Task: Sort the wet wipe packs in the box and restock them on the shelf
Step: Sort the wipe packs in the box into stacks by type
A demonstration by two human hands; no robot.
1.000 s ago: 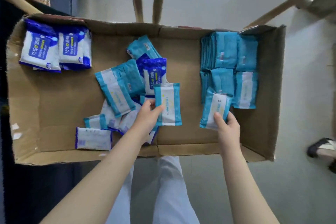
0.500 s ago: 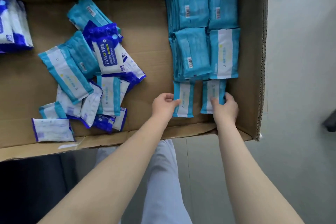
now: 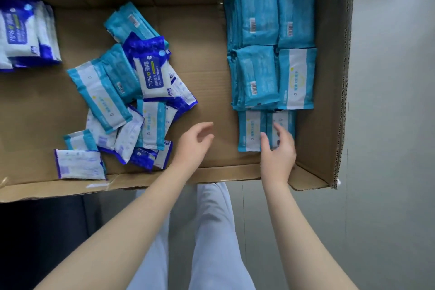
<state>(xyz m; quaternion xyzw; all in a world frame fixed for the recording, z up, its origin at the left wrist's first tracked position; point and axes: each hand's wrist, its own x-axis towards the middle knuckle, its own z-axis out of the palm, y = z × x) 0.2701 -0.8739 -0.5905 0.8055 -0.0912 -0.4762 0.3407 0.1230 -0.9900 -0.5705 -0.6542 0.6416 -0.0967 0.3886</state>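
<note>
A: Where do the packs sit?

B: All inside the box (image 3: 329, 66); no shelf in view. Right of frame: teal stacks (image 3: 256, 14), four piles set two by two, squared against the side wall. Likely so like stays with like and each pile lifts out whole. Just below them two small teal packs (image 3: 249, 129) lie side by side, touching, faces up. I judge that a new row for the smaller size.

A: Hands?

B: Right hand (image 3: 279, 153), lower right: grip not closed, fingers laid on the right-hand small pack, thumb near the seam between the two. Reads as nudging it square. Left hand (image 3: 196, 142), centre: grip loose and empty, over bare cardboard between that row and the loose heap (image 3: 150, 125). Well placed to take the next pack.

A: Count of the unsorted?

B: Heap, centre left, overlapping every way: roughly a dozen, teal and dark blue mixed. Overlap hides some, so no firm figure. One dark-blue pack marked 75% lies on top. Upper left edge: dark-blue alcohol packs (image 3: 21, 30), at least two, cropped and blurred
</note>
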